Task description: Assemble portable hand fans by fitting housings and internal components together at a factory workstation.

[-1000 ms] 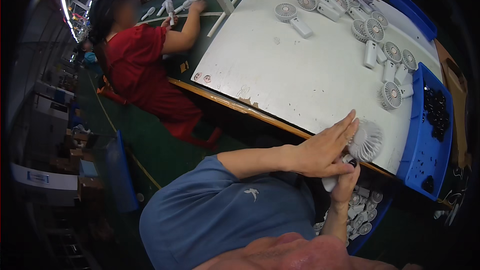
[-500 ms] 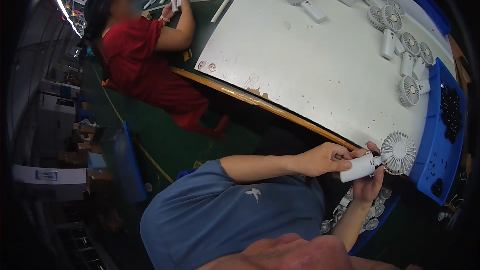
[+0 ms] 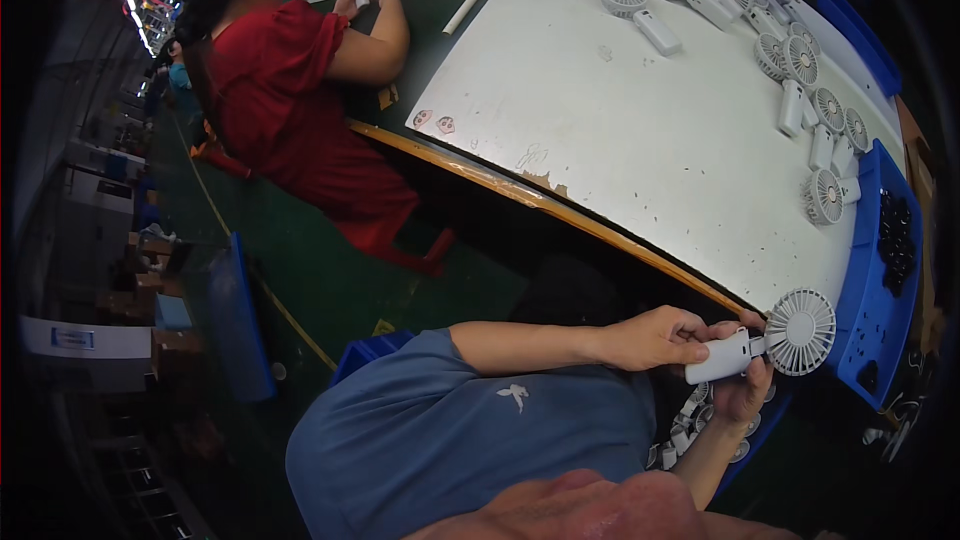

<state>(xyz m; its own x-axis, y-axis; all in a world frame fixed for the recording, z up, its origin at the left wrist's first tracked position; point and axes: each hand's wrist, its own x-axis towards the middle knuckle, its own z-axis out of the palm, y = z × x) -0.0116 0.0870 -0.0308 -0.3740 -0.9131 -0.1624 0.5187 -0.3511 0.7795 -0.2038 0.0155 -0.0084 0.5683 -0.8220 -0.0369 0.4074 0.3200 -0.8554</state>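
Over the near right edge of the table, a white handheld fan [image 3: 717, 358] is held between both my hands, its round slatted head pointing right. My left hand [image 3: 655, 339] grips the handle's left part, thumb on top. My right hand [image 3: 743, 395] comes up from below and closes around the fan near the joint between handle and head. A thin white loop, perhaps a strap, shows by the joint. Just what my right fingertips press is hidden.
The white table [image 3: 620, 140] carries several more fans [image 3: 823, 197] along its far and right sides. A blue tray [image 3: 870, 310] with small black parts stands at its right edge. Below my right forearm is a bin of fans [image 3: 690, 430]. A person in red [image 3: 290, 110] works at the left.
My view has shifted slightly, so the table and hands sit a little lower in it. Both hands keep hold of the fan, nearly in the same pose.
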